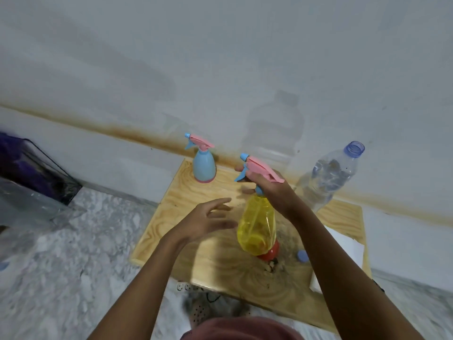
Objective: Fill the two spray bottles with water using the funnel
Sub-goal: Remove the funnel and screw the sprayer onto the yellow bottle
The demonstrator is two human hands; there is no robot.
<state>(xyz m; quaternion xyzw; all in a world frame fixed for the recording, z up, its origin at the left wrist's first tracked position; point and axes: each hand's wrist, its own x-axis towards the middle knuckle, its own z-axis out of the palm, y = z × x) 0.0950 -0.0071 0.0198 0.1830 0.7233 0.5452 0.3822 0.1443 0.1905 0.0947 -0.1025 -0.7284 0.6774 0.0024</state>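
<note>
Barely started, by the looks: right grip (pixel 268 190) curled round yellow bottle (pixel 257 227) sprayer, mid-surface (pixel 176 195); left grip (pixel 208 219) spread open, empty, just beside. Blue bottle (pixel 204 168) capped at back, unfilled probably.

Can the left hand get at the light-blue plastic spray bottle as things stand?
Probably yes: the left hand is open and empty, and only bare pale wooden board lies between it and the upright light-blue plastic spray bottle.

Bare table (pixel 186 200) lies open at left, between the far blue spray bottle (pixel 204 165) and the near edge. The tall water bottle (pixel 326 177) blocks the far right; white paper (pixel 343 249) and a blue cap (pixel 302 256) crowd the right.
</note>
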